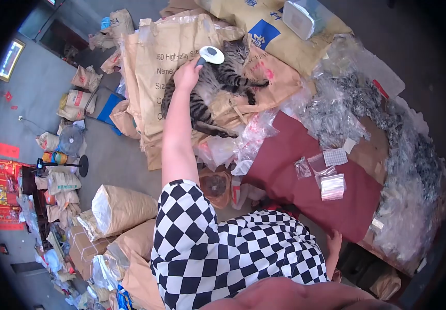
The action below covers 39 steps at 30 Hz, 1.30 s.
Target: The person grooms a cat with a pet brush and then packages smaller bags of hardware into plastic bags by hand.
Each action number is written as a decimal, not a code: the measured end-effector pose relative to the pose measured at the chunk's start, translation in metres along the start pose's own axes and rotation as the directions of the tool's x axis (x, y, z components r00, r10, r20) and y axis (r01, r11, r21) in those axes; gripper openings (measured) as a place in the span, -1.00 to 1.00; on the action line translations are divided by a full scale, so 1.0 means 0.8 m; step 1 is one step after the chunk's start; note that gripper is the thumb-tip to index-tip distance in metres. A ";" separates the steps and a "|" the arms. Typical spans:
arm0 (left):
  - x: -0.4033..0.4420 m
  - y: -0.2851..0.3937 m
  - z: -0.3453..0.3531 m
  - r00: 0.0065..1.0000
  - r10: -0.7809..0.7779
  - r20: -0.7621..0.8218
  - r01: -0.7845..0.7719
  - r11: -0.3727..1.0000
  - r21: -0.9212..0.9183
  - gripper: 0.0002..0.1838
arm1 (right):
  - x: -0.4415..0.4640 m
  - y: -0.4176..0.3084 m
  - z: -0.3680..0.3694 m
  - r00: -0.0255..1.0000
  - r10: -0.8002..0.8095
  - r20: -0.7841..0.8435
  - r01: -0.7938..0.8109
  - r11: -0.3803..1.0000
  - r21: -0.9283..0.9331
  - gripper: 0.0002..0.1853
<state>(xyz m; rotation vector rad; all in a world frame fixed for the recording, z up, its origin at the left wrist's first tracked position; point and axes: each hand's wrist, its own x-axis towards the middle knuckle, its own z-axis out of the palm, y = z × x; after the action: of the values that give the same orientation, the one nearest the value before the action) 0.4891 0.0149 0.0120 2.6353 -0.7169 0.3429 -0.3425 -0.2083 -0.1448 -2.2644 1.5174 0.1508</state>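
Observation:
My left hand point(186, 77) is closed around the dark handle of a pet grooming brush point(212, 55). The brush's white round head lies against the upper body of a grey tabby cat point(207, 88). Stretched on its side, the cat rests on brown paper sacks point(168, 49), with its legs pointing right. The brush's bristles are hidden beneath its head. At the lower right, my right hand point(334, 243) touches the edge of a maroon mat point(285, 160). Its fingers look extended and hold nothing visible.
Small clear bags point(331, 186) and a label sheet point(335, 156) lie on the mat. Heaped plastic packaging point(347, 103) borders it on the right. A clear plastic box point(299, 19) stands at the top. Filled paper sacks point(124, 206) crowd the floor at left.

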 end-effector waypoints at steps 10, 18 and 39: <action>-0.032 -0.054 -0.009 0.997 -0.039 0.064 0.044 0.996 -0.077 -0.56 | 0.001 -0.007 -0.005 0.997 -0.037 0.075 0.037 0.999 0.004 -0.55; -0.063 -0.083 -0.029 0.997 -0.006 0.083 0.014 0.996 -0.091 -0.55 | 0.025 -0.029 -0.015 0.993 -0.071 0.093 0.070 0.997 0.013 -0.55; -0.162 -0.165 -0.176 0.962 -0.122 0.244 0.160 0.977 -0.140 -0.59 | 0.032 -0.015 0.007 0.997 -0.054 0.046 0.052 0.997 0.052 -0.59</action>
<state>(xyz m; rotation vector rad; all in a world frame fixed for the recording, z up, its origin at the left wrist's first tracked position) 0.4316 0.2357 0.0559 2.5799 -0.5946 -0.0656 -0.3203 -0.2246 -0.1545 -2.2427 1.4198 0.1473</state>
